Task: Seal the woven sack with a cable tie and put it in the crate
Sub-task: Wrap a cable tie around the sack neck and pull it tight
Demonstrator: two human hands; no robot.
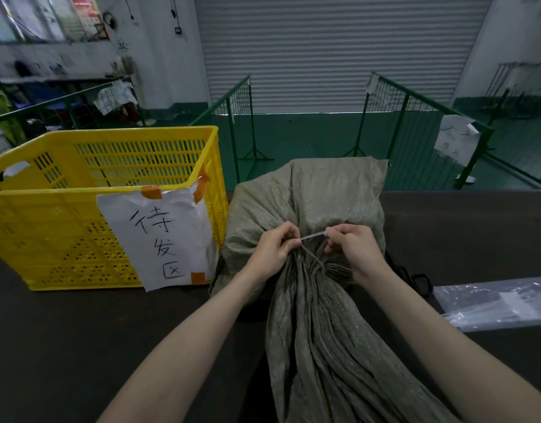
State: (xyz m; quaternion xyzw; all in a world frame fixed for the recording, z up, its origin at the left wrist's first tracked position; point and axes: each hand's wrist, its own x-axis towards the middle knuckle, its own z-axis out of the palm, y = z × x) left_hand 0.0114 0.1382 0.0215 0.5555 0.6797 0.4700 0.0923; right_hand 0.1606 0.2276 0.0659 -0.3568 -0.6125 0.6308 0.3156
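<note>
Where the dark table [64, 331] fills the lower part of the head view, a green floor [293, 132], green wire fence panels [232, 102] and a grey roller shutter [324, 47] lie beyond its far edge at twelve o'clock. At ten o'clock a yellow slotted crate [49, 227] stands on the table, with a white paper sign [165, 233] bearing handwritten characters taped to its near corner with orange tape. At three o'clock a clear plastic bag [501, 303] lies flat on the table.

Just right of the crate, the olive woven sack [318, 196] sits at centre, its neck gathered into pleats that run down toward six o'clock. Both bare forearms reach in from the bottom edge to the neck. A pale cable tie [311, 237] loops around the gathered neck, and its free strip spans between the two hands. The left hand [273, 248] is clenched, pinching the tie at the left of the neck. The right hand [354, 244] is likewise closed, its fingertips gripping the other end of the strip.
</note>
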